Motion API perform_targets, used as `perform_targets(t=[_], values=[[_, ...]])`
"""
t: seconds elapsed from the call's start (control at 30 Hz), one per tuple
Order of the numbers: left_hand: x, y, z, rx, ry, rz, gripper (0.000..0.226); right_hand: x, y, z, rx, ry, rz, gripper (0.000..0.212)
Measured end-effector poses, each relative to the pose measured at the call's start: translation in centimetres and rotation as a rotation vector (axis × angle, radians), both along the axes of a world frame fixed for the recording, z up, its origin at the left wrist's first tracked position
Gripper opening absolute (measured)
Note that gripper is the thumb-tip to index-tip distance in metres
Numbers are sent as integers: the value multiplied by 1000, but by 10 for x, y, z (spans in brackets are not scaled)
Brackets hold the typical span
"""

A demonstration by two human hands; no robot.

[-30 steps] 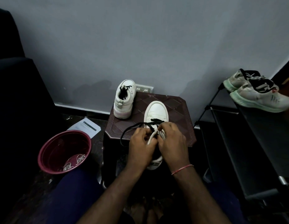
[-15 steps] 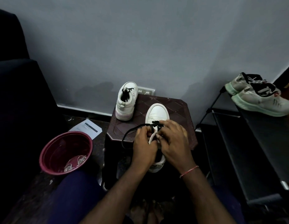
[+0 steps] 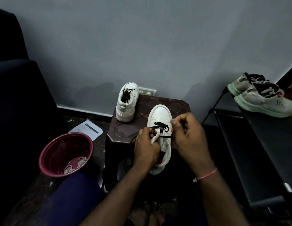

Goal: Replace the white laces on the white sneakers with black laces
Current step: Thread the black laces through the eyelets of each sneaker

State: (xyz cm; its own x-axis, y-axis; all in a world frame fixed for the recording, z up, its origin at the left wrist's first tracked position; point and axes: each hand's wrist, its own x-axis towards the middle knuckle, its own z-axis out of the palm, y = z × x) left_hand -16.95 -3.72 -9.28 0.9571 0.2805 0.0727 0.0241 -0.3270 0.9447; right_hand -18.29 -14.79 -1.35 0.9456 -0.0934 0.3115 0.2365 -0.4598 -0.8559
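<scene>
Stool (image 3: 174,105) of dark brown plastic stands against the grey wall and carries both white sneakers. The near sneaker (image 3: 160,113) lies on the stool's front right part, toe toward the wall and heel overhanging the front edge. The black lace (image 3: 160,124) crosses its lowest eyelets, and one loop of it hangs off the stool's front edge. The left hand (image 3: 146,147) grips the white upper on the sneaker's left side, fingers curled round it and hiding the eyelets there. The right hand (image 3: 189,136), blurred, is raised at the sneaker's right side with its fingers curled and tips pinched together. A strand of the lace runs across the tongue to it.

The far sneaker (image 3: 125,105) sits on the stool's back left corner, heel toward the camera, black lace in its eyelets, well apart from the near one. A wall socket (image 3: 147,91) shows just behind the stool. Left of the stool on the floor are a sheet of paper (image 3: 89,129) and a maroon tub (image 3: 49,154) holding the white laces (image 3: 76,162). Right of the stool stands a black shoe rack (image 3: 256,144) with a pair of green-soled running shoes (image 3: 264,101) on top.
</scene>
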Motion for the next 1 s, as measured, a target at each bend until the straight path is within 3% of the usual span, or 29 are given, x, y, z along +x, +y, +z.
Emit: perform_targets(t=[0.1, 0.23, 0.33, 0.53, 0.77, 1.0], values=[[5, 2, 0, 46, 13, 4, 15, 6, 2, -9, -377, 48, -2, 5], [8, 2, -1, 60, -25, 5, 16, 9, 14, -8, -781, 155, -1, 24], [7, 2, -3, 6, -50, 16, 19, 9, 19, -6, -946, 128, -47, 24], [8, 1, -2, -59, -123, 8, 25, 15, 23, -6, -978, 236, 13, 21], [11, 4, 2, -60, -50, -38, 18, 22, 14, -11, -655, 291, 57, 13], [8, 4, 3, 38, -49, -68, 15, 26, 20, -11, -847, 451, 19, 36]])
